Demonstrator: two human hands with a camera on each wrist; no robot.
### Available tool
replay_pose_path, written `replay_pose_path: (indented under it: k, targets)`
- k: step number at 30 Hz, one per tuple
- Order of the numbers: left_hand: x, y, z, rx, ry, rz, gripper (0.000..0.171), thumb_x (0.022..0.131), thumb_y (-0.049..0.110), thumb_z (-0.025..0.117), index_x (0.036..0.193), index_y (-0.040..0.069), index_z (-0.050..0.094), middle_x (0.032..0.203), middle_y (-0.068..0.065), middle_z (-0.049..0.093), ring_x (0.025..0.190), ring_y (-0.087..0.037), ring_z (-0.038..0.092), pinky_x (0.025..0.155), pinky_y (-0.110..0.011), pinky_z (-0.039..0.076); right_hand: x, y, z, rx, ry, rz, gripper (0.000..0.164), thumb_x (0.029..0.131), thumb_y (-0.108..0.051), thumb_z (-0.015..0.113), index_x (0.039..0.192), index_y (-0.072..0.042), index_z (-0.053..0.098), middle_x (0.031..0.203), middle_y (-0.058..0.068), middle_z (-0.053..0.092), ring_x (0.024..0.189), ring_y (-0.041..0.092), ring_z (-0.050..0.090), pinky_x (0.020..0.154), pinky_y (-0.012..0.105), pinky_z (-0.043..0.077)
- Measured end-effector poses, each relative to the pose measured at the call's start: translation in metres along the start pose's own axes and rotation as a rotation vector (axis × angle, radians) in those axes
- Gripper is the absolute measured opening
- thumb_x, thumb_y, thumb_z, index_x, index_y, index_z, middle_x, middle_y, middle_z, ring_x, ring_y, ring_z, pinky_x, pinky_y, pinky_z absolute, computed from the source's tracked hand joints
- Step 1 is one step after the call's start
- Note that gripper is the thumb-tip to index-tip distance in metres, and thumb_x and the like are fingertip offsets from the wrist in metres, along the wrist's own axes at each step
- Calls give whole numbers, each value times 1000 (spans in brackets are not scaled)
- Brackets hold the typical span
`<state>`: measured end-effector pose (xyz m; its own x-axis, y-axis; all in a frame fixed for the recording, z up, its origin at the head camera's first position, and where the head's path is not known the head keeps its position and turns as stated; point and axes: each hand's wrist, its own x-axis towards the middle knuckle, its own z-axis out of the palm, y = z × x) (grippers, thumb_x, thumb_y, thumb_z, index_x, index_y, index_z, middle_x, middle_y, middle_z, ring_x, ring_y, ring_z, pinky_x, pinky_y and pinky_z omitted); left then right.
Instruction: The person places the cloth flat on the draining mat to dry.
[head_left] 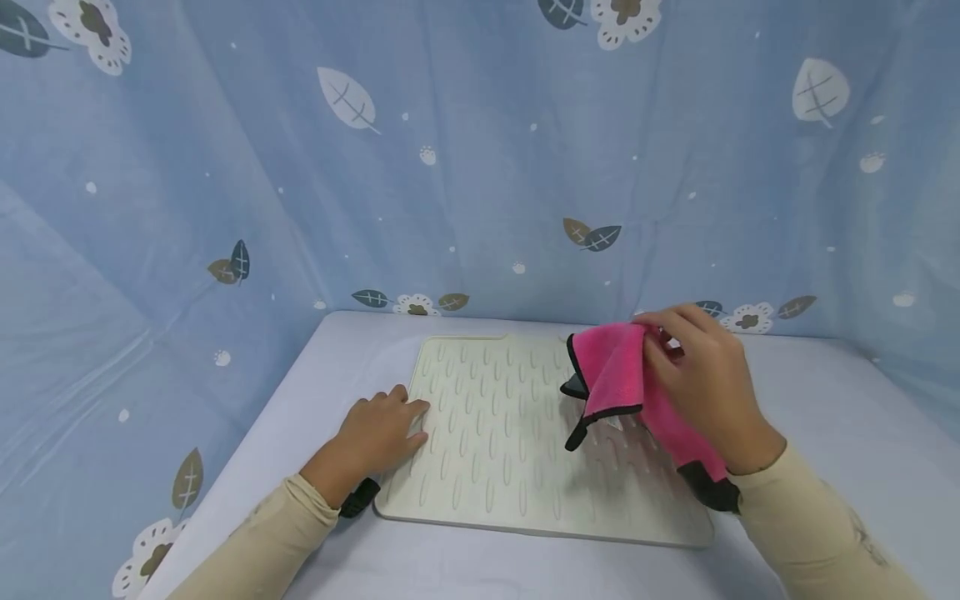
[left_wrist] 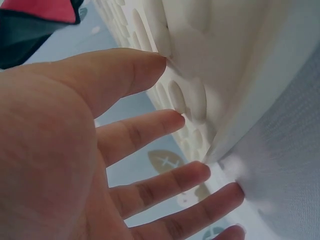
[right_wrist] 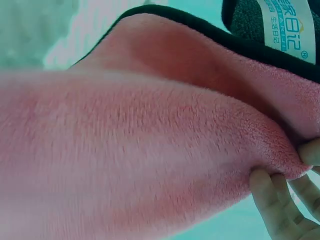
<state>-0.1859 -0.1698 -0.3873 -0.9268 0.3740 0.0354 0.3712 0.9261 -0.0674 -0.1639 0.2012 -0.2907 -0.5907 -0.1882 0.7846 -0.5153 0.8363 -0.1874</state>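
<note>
A pale cream mat (head_left: 517, 417) with rows of raised oval ridges lies on the white table cover. Over its right half, my right hand (head_left: 705, 379) pinches a pink plush cloth (head_left: 611, 367) with black edging, which hangs down in folds. The right wrist view shows the cloth (right_wrist: 150, 135) up close, the fingertips gathered on its edge; a white label (right_wrist: 287, 30) sits on its dark side. My left hand (head_left: 382, 429) rests at the mat's left edge with fingers spread. In the left wrist view, the thumb and fingertips of that hand (left_wrist: 115, 135) touch the mat's ridged border.
A blue curtain (head_left: 480, 150) printed with leaves and flowers stands behind and to the left of the table. The white table cover (head_left: 810, 400) stretches out on both sides of the mat. A black strap (head_left: 360, 497) sits at the left wrist.
</note>
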Motion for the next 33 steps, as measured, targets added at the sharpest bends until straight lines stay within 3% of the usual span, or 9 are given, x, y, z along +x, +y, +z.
replay_pose_path:
  k: [8,19,33]
  targets:
    - [-2,4,-4,-24,4,4,46,92,39,70,130,14,66,112,-15,62,88,-29,64,68,-45,52,13,-15,16,122,13,-55,25,81,7,77,103,-1,74,98,13,66,86,23,68,68,44,60]
    - [-3,3,-4,-10,12,-6,46,91,40,71,130,15,66,111,-14,62,87,-29,64,67,-44,52,23,-34,37,206,47,-72,18,83,4,75,101,0,74,97,13,65,87,22,67,68,40,61]
    - [-2,3,-4,-11,5,-16,46,92,39,70,130,16,66,112,-13,61,88,-28,63,70,-45,52,8,-37,69,207,-153,4,20,85,3,74,104,-4,73,98,9,64,83,20,68,70,35,61]
